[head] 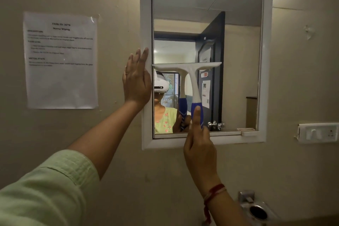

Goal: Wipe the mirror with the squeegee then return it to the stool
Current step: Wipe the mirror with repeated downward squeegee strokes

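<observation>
A white-framed mirror (242, 71) hangs on the beige wall. A squeegee (192, 79) with a white T-shaped head and a blue handle lies against the glass, its blade level about halfway up the left half. My right hand (199, 145) grips the blue handle from below, index finger stretched along it. My left hand (136, 79) rests flat and spread on the mirror's left frame, holding nothing. The stool is out of sight.
A printed task sheet (61, 60) is taped to the wall left of the mirror. A white switch plate (318, 132) sits at the right. A metal fixture (256, 209) juts from the wall below, near my right wrist.
</observation>
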{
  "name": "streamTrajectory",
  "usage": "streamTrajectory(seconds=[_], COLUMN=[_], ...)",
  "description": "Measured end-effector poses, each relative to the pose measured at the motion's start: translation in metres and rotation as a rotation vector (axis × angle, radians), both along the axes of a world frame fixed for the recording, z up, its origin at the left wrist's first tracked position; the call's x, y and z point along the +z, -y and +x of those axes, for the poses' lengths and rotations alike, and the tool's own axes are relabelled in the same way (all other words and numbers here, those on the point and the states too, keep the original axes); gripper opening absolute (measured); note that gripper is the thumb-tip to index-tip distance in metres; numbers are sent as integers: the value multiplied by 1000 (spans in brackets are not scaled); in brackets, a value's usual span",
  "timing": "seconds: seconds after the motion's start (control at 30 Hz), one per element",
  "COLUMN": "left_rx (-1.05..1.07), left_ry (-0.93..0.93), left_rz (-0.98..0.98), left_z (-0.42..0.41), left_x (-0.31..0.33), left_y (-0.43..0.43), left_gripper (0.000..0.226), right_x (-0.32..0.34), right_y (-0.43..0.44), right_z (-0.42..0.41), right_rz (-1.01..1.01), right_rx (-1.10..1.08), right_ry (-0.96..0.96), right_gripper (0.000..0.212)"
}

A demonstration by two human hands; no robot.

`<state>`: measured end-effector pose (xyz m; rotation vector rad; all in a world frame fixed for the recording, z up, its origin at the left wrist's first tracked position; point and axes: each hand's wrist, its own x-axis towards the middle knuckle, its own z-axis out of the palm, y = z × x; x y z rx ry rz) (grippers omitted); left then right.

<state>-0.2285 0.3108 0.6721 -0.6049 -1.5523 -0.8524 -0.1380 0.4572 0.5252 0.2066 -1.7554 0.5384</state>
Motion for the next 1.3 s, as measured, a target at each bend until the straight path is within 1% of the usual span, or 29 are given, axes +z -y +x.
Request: streamTrajectory(seconds=[0.2,0.3,0.43,0.67,0.7,0.9,0.97,1.03,1.07,1.17,1.3], left_rx=[-16,-10,-8,2,3,36,37,39,42,41,44], left_ry=[-8,-10,-14,-17,-19,-13,-19,-20,-20,-23,-27], left_rz=[-16,-11,-16,-10,-11,1,5,7,6,7,11], left_z=[-4,-4,-3,-5,-5,-7,-7,-6,-6,-6,-7], left_x=[0,0,-1,-1,0,-1,-1,-1,-1,-1,-1], left_y=[0,0,0,-1,-1,-1,-1,-1,-1,-1,-1], left_gripper=[51,50,51,51,51,52,51,51,52,52,52], right_x=[-37,-50,-65,-89,-92,-100,-106,-116,-120,-132,-138], right_y=[5,4,3,3,4,6,5,6,6,6,9], right_z=[6,12,18,28,29,36,39,43,45,52,60], right_rz=[-21,-23,-17,-33,-34,-49,-53,-60,-58,-54,-59], right_rx=[21,34,39,48,50,11,9,19,18,14,6], right_ry=[57,69,109,157,164,189,203,228,237,248,293], right_gripper=[82,72,92,96,95,71,74,86,87,80,83])
